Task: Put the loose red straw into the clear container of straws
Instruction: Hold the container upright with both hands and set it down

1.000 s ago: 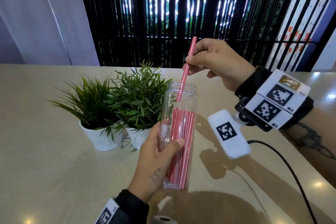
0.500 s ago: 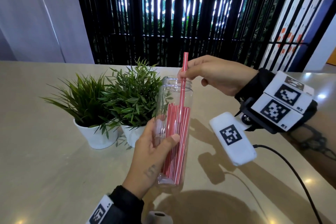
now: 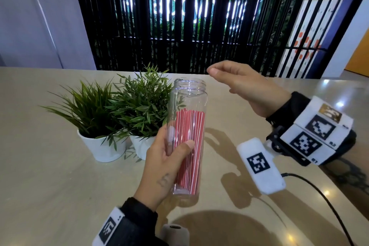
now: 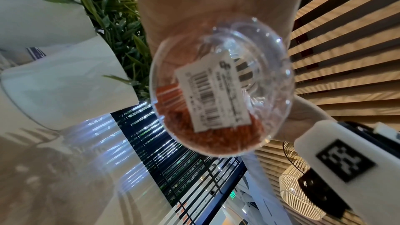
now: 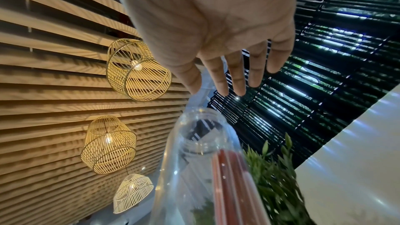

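Observation:
A tall clear container stands on the beige table, its mouth open at the top. Inside it a bundle of red straws stands upright, all below the rim. No loose straw shows outside it. My left hand grips the container's lower half, thumb across the front. My right hand hovers just right of and above the mouth, fingers straight and holding nothing. The left wrist view looks at the container's base with a barcode label. In the right wrist view my spread fingers hang above the container mouth.
Two small green plants in white pots stand just left of the container, close behind my left hand. A black cable runs over the table at the right. A dark slatted screen rises behind the table's far edge.
The red straw that my right hand was pinching and lowering through the mouth has dropped in among the others. My right hand has let go and drawn off to the right with fingers straightened.

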